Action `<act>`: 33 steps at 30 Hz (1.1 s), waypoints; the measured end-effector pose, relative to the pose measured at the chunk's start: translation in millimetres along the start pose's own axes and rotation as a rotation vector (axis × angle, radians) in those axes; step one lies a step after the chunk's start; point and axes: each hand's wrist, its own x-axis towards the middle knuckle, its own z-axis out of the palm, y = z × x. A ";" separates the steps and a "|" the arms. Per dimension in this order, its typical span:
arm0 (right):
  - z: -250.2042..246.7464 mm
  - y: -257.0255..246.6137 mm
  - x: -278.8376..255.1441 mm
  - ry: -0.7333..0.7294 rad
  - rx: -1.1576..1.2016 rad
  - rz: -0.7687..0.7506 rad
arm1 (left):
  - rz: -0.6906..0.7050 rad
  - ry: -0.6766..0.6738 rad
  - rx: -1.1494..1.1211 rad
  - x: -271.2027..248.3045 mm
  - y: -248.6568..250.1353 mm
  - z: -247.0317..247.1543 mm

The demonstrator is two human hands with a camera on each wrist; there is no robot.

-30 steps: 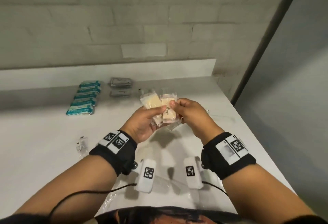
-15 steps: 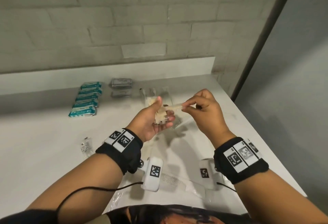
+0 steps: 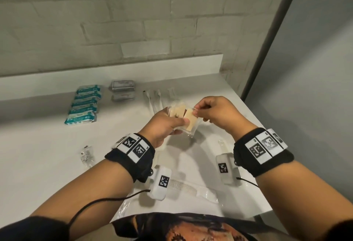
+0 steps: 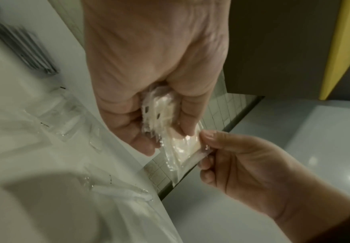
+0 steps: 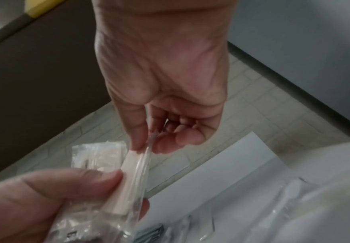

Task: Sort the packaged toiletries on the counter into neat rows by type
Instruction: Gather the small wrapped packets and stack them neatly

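Right hand [image 3: 219, 113] has rejoined left hand's [image 3: 164, 124] packets [image 3: 183, 115].

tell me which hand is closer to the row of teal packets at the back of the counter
Left. The left hand is just right of the teal packets; the right hand is farther right.

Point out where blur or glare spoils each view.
Head view: dim, mostly sharp, teal packets readable. Left wrist view: counter items at left smeared, glare on the clear packet. Right wrist view: soft throughout, left hand blurred in the foreground.
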 end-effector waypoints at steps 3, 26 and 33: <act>-2.8 -3.9 1.4 -0.028 -0.015 -0.006 | 0.016 -0.009 0.029 -0.7 2.0 -0.8; 19.6 35.8 16.6 -0.349 -0.886 0.083 | -0.087 -0.009 -0.445 -3.8 -2.7 -15.0; 3.1 2.4 9.0 -0.170 -0.042 0.055 | -0.081 -0.023 -0.409 -5.3 -2.1 -11.2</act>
